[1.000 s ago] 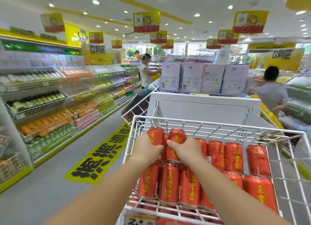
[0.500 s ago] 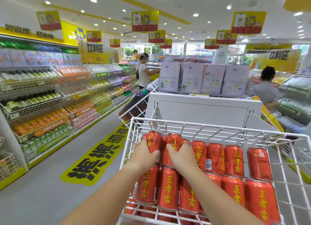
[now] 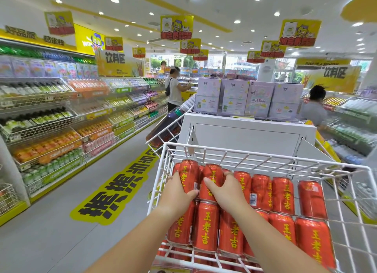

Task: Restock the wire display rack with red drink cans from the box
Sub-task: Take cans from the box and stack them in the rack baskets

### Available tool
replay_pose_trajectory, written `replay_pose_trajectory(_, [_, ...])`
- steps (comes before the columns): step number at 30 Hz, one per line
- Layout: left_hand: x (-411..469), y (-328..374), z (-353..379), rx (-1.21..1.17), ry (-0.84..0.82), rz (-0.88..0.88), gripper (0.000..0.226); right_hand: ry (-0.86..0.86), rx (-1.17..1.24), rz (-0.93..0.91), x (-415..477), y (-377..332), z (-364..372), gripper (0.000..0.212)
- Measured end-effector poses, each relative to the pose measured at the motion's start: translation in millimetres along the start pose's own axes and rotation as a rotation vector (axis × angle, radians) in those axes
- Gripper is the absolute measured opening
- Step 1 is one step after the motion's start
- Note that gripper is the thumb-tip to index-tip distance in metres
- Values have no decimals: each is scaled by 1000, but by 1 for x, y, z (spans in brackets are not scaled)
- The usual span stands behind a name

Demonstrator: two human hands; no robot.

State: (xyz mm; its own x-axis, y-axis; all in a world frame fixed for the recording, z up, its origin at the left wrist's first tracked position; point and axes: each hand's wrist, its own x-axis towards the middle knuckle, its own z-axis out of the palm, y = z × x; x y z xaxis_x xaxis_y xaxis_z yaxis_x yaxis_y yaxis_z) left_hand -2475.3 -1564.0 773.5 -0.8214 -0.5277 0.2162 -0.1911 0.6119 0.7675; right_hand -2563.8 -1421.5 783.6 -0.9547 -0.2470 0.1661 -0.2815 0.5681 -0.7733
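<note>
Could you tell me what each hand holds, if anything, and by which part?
The left hand grips one red can, the right hand the neighbouring can, each round its lower side.

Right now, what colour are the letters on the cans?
Yellow, printed on the red cans. The head view shows it best.

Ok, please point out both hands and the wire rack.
left hand point(image 3: 177, 193): head view, back of the hand.
right hand point(image 3: 226, 191): head view, back of the hand.
wire rack point(image 3: 244, 154): head view, far top rim.
</note>
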Motion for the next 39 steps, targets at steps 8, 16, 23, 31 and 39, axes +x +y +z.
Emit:
replay_pose_trajectory(8, [-32, 7, -10, 390, -71, 219, 89, 19, -366, -170, -35, -7, -18, 81])
replay_pose_trajectory(16, [-68, 11, -39, 851, -78, 477, 80, 14, -688, -323, -94, -19, -32, 85])
replay_pose_trajectory(23, [-113, -4, -65, 902, -86, 538, 76, 10, -803, -297, -157, -25, -29, 91])
replay_pose_trajectory(31, [-161, -37, -95, 880, -57, 611, 81, 60, -832, -251, -231, -22, -14, 94])
replay_pose_trajectory(39, [-232, -93, -103, 872, -89, 571, 80, 34, -833, -241, -308, 13, 8, 86])
